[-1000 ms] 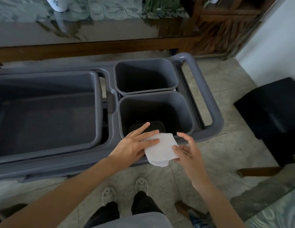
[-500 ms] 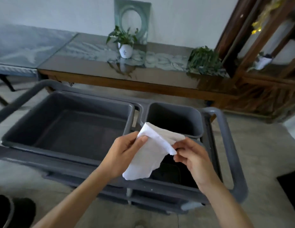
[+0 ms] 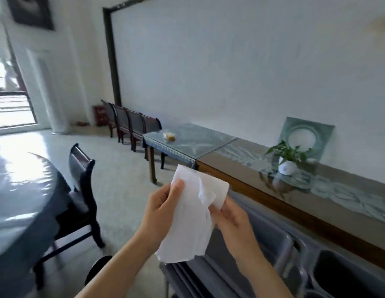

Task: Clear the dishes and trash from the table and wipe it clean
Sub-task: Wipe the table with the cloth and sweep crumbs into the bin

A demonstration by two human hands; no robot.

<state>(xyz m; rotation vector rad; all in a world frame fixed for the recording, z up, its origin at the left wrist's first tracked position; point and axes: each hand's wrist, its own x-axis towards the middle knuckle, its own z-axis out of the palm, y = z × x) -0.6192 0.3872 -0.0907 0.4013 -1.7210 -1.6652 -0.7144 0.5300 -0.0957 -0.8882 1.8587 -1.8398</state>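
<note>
Left grip: fingers curled round the left edge of a white paper napkin, thumb pressed flat on its front near the top. Right grip: fingertips pinch the napkin's right side about midway down, palm turned inward. Napkin hangs between the two hands, held up at chest height, partly unfolded and creased; its top corner stands above the left thumb, its lower edge droops free below both hands.

Directly under and to the right of the hands, a grey plastic cart with a large tub and a smaller dark bin at the near right. Napkin's lower edge is above the cart's near left corner, not touching it.

Near left: a round table under a glossy blue-grey cover, a dark wooden chair pushed against it.

Far right along the wall: a long wooden side table with a potted plant in a white pot and a square green plaque leaning behind it. A smaller glass-topped table adjoins it on the left, with a small orange-and-white item on top, too blurred to identify.
</note>
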